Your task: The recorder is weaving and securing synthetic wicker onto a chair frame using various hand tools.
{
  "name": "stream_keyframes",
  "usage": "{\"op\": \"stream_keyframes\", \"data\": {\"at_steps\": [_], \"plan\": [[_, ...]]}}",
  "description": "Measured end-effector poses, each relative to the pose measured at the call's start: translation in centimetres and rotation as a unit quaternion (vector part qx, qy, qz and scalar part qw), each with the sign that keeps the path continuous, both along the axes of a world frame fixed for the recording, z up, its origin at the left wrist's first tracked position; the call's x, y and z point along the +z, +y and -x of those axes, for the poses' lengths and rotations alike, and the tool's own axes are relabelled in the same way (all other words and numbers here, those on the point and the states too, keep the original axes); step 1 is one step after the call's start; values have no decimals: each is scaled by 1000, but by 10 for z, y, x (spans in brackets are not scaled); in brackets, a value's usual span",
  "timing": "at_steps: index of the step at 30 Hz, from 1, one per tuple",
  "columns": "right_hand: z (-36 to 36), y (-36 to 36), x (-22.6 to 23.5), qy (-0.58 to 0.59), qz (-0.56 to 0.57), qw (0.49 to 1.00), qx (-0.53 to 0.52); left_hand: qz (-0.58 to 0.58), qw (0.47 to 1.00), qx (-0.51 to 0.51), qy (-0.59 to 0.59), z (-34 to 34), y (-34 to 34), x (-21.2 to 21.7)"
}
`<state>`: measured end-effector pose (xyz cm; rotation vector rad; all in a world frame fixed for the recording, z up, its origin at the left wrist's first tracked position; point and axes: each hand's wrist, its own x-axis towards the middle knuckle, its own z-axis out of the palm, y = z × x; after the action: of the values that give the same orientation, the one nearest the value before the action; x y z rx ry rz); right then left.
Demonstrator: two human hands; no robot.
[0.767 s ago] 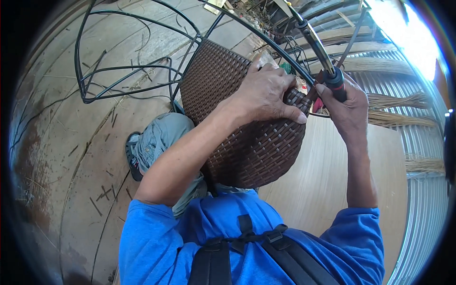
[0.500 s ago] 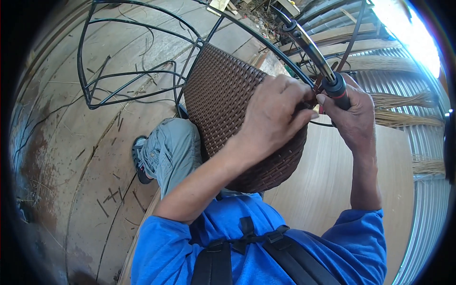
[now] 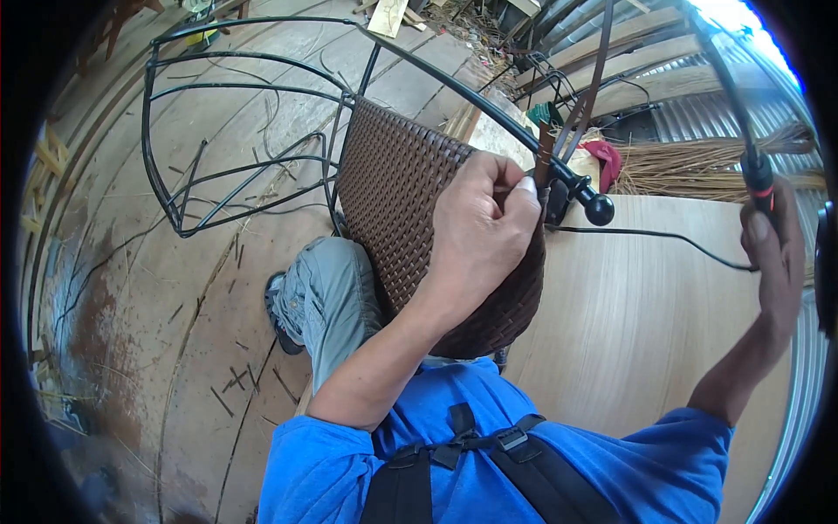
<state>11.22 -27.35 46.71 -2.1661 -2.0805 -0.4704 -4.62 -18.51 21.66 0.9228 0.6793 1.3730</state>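
Note:
A dark brown woven panel (image 3: 393,175), fixed to a black metal frame (image 3: 249,85), leans across my lap. At its right edge my left hand (image 3: 484,218) is closed, thumb and fingers pinched on a flat brown weaving strip (image 3: 544,153). Further strip lengths rise above the fingers beside the frame's ball-ended bar (image 3: 599,210). Out to the far right my right hand (image 3: 777,231) grips the black, red-ringed handle of a soldering iron (image 3: 758,166). Its long shaft points up and is blurred, held apart from the panel. A black cord (image 3: 672,233) runs left from near that hand.
A pale wooden board (image 3: 628,297) lies to the right. Behind it are bundles of long brown strands (image 3: 690,166), a red cloth (image 3: 605,162) and corrugated metal sheeting (image 3: 698,120). Strip offcuts (image 3: 236,380) litter the floor (image 3: 175,349) at left.
My right hand has swung away to the right with the soldering iron, off the panel's edge. My left hand has shifted slightly left and down, and its pinched fingers now show on the strip.

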Motion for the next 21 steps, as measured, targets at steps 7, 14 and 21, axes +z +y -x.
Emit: {"op": "stream_keyframes", "data": {"at_steps": [7,14,21], "plan": [[7,-46,38,-114,121,986,-30,-26,979,-173,106,14,4,-6],[107,-9,35,-54,147,985,69,-95,978,-112,145,20,-3,-5],[137,22,28,-143,225,960,83,-11,978,-198,-63,5,-5,-16]]}}
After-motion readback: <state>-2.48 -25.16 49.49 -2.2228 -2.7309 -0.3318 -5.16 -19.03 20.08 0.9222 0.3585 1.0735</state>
